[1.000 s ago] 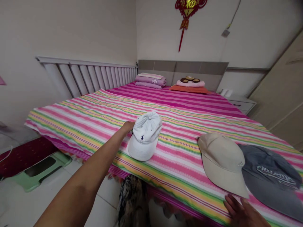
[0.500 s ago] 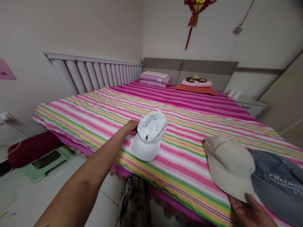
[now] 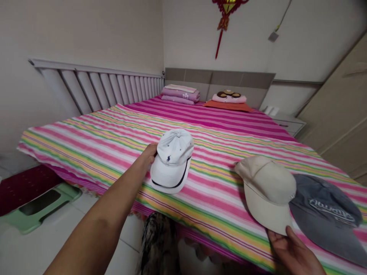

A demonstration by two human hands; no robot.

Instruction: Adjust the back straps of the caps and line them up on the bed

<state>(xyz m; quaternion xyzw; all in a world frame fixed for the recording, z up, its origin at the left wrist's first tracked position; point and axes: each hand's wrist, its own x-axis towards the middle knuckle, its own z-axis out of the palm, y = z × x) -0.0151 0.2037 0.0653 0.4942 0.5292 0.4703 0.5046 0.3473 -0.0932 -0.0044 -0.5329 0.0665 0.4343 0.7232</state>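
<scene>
A white baseball cap [image 3: 174,149] with a small dark logo stands on the striped bedspread, a dark line running along its brim. My left hand [image 3: 150,152] grips its left side, fingertips partly hidden behind it. At the right, my right hand [image 3: 295,252] pinches the brim tip of a beige baseball cap [image 3: 268,181], thumb above and fingers underneath. Beside that cap, partly overlapped by it, lies a dark grey cap [image 3: 323,214] with light lettering, touched by neither hand.
The striped bedspread [image 3: 114,133] covers the near part of the bed. Folded purple bedding [image 3: 180,94] and a pink folded item [image 3: 229,99] lie by the headboard [image 3: 241,78]. A green stool [image 3: 43,208] stands on the floor at left, a nightstand [image 3: 288,124] at right.
The view has turned rightward, so everything appears further left and more of the grey cap shows. A dark line now shows on the white cap's brim. Both hands keep their grips.
</scene>
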